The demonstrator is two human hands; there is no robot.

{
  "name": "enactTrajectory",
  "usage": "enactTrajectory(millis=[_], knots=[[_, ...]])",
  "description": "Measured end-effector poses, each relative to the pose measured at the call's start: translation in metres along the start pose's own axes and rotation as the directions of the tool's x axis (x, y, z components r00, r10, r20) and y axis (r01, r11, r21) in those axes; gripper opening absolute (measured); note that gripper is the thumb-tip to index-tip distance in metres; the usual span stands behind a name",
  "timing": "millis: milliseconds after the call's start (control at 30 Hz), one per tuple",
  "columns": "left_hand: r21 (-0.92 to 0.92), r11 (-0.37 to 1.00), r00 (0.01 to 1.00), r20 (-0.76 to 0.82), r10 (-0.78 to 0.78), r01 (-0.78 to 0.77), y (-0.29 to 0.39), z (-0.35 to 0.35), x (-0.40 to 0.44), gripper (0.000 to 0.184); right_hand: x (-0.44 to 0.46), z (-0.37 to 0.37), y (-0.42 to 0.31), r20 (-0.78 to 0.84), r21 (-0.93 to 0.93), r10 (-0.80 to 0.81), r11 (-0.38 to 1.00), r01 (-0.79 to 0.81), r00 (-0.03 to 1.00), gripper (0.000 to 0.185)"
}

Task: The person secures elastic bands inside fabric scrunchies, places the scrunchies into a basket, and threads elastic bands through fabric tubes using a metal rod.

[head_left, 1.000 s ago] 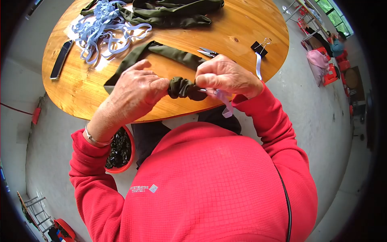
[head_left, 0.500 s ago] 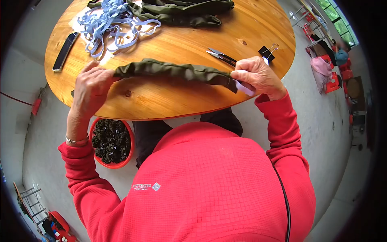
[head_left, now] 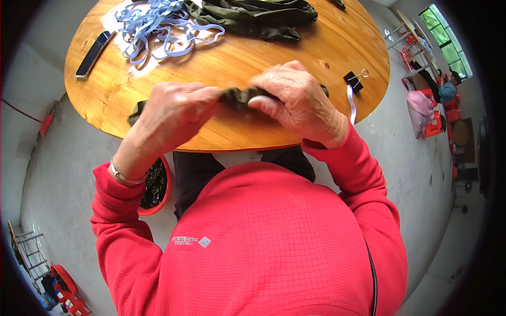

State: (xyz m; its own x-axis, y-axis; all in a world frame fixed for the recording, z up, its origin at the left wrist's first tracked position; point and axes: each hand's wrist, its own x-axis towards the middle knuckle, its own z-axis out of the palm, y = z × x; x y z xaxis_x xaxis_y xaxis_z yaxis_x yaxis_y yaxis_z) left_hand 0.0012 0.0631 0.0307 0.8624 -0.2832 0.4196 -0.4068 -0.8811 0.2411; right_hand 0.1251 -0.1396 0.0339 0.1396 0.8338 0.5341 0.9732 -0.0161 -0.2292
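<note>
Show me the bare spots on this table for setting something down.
Bare tabletop lies between the phone and left hand, and between the green fabric pile and binder clip. Crowded: the far side, under pile and blue bands.

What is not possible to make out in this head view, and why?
All in the head view:
Green strip: partly covered by the left hand and right hand.
Right fingertips: blurred; their grip is unclear.
Red basin: left side behind the left sleeve.
Green cloth pile: cut off by top edge.
Chest lettering: too small to read.
</note>
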Motion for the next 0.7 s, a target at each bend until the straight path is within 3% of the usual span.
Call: enactTrajectory(millis=[33,133,167,233,300,467,567,700], knots=[[-0.033,0.999,1.0,0.018,-0.005,0.005,0.002,0.001,0.002,0.012,-0.001,0.002,0.005,0.114,0.055,0.035,0.998,-0.041,0.993,0.02],[-0.391,0.883,0.952,0.256,-0.166,0.259,-0.01,-0.006,-0.003,0.018,-0.006,-0.01,0.008,0.094,0.256,0.122,0.956,-0.142,0.988,0.012],[-0.469,0.766,0.861,0.463,-0.21,0.439,-0.018,-0.014,-0.004,0.019,-0.009,-0.02,0.008,0.12,0.278,0.183,0.937,-0.21,0.976,0.012],[-0.481,0.558,0.687,0.685,-0.243,0.676,-0.025,-0.04,-0.005,0.02,-0.015,-0.041,0.006,0.18,0.31,0.297,0.888,-0.34,0.938,0.011],[-0.581,0.611,0.799,0.583,-0.148,0.537,-0.038,-0.034,-0.017,0.02,-0.019,-0.053,0.005,0.187,0.281,0.295,0.898,-0.339,0.937,0.012],[-0.391,0.868,0.903,0.407,-0.137,0.308,-0.022,-0.038,-0.009,0.011,-0.023,-0.049,0.003,0.154,0.309,0.364,0.865,-0.395,0.918,0.008],[-0.426,0.872,0.946,0.301,-0.117,0.243,-0.017,-0.027,-0.002,0.012,-0.019,-0.033,0.0,0.082,0.335,0.298,0.891,-0.308,0.951,0.007],[-0.327,0.945,0.989,0.134,0.067,-0.02,-0.004,-0.009,0.015,0.01,-0.007,-0.012,-0.01,0.1,0.332,0.259,0.901,-0.278,0.961,0.007]])
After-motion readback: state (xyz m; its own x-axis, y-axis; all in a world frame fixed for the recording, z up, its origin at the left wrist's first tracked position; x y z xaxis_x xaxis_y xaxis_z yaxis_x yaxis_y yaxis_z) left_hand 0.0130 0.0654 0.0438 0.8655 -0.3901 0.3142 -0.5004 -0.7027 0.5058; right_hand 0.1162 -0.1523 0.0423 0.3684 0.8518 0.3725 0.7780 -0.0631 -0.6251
